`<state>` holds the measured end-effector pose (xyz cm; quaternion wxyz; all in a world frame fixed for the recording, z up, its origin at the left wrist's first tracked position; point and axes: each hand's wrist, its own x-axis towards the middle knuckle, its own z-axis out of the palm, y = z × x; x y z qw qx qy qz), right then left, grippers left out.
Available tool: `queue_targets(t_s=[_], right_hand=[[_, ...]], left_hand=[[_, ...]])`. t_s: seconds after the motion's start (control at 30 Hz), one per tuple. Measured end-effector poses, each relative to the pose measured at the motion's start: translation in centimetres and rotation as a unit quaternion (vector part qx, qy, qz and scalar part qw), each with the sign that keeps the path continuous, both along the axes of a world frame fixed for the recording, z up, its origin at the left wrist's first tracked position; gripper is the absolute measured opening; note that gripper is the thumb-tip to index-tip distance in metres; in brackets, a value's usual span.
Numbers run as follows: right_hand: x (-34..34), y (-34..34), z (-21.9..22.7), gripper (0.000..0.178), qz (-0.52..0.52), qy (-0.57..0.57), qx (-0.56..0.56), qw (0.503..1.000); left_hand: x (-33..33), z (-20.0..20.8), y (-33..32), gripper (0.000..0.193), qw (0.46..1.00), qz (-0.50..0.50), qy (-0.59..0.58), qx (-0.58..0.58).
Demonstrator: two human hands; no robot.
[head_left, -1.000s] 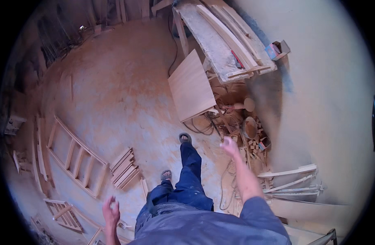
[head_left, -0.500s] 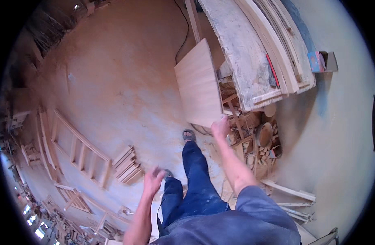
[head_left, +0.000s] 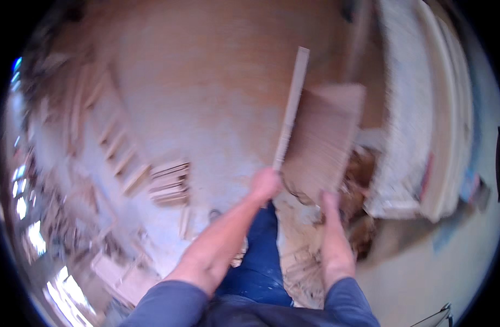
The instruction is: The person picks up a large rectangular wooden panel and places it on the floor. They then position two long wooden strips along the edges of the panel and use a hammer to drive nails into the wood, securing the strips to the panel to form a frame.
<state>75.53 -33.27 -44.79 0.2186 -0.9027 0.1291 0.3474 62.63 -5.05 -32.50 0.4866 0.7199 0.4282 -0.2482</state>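
My left hand is closed round the near end of a long, narrow pale piece of wood, which points away from me. Whether it is a strip or a board seen edge-on, I cannot tell. Just to its right stands a tilted, flat wooden panel with a light brown face. My right hand is closed on the panel's near right corner, its fingers partly hidden and blurred. The two pieces lie close along the panel's left side.
On the right is a white-smeared workbench carrying long wooden boards. Wood scraps lie beneath it. A small stack of wooden pieces and a ladder-like wooden frame are on the floor at left.
My left hand has come up and right from beside my leg and now grips the narrow piece. The right hand keeps the panel's corner. The view has turned, shifting the bench rightward.
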Motion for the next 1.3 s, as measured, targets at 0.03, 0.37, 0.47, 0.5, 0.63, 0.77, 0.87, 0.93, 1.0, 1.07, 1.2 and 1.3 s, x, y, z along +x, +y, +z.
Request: queue_targets(t_s=[0.03, 0.37, 0.47, 0.5, 0.63, 0.77, 0.87, 0.93, 1.0, 1.07, 1.2, 1.3], right_hand=[[0.2, 1.7, 2.6, 0.036, 0.063, -0.011, -0.035, 0.997], [-1.8, 4.9, 11.8, 0.040, 0.296, -0.103, -0.025, 0.949], [1.2, 1.0, 9.4, 0.035, 0.390, -0.129, -0.022, 0.912], [1.4, 1.2, 10.6, 0.035, 0.407, -0.132, -0.038, 0.903], [-2.7, 5.0, 18.5, 0.034, 0.538, -0.093, -0.111, 0.830], [-7.9, 9.0, 24.9, 0.034, 0.652, -0.086, -0.170, 0.734], [-14.5, 13.5, 28.3, 0.034, 0.711, -0.100, -0.171, 0.675], [-18.6, 15.9, 29.4, 0.033, 0.757, -0.100, -0.179, 0.620], [-22.7, 17.7, 30.7, 0.033, 0.790, -0.102, -0.189, 0.575], [-26.6, 19.8, 31.9, 0.033, 0.816, -0.105, -0.198, 0.533], [-33.3, 24.2, 34.1, 0.033, 0.854, -0.125, -0.209, 0.460], [-39.0, 27.2, 34.3, 0.032, 0.878, -0.124, -0.204, 0.414]], left_hand=[[-1.3, -0.6, -0.2, 0.023, 0.994, -0.024, -0.043, 0.098], [-18.6, 11.3, 13.2, 0.029, 0.997, 0.079, -0.012, 0.018], [-30.1, 14.1, 10.6, 0.033, 0.982, 0.186, -0.037, 0.025], [-31.9, 17.2, 11.0, 0.034, 0.965, 0.254, -0.063, 0.013], [-45.9, 18.7, 3.0, 0.034, 0.891, 0.445, -0.066, 0.065], [-53.8, 20.2, -6.2, 0.038, 0.663, 0.719, -0.206, 0.015], [-58.9, 19.5, -11.0, 0.038, 0.494, 0.826, -0.269, 0.037], [-62.2, 21.9, -14.1, 0.037, 0.389, 0.880, -0.271, 0.044], [-66.1, 22.1, -18.4, 0.035, 0.302, 0.915, -0.263, 0.058], [-70.9, 23.0, -21.8, 0.034, 0.204, 0.950, -0.236, 0.028], [-79.0, 24.4, -28.6, 0.030, 0.015, 0.968, -0.247, 0.044], [-82.6, 18.2, -38.6, 0.027, 0.175, 0.954, -0.140, 0.199]])
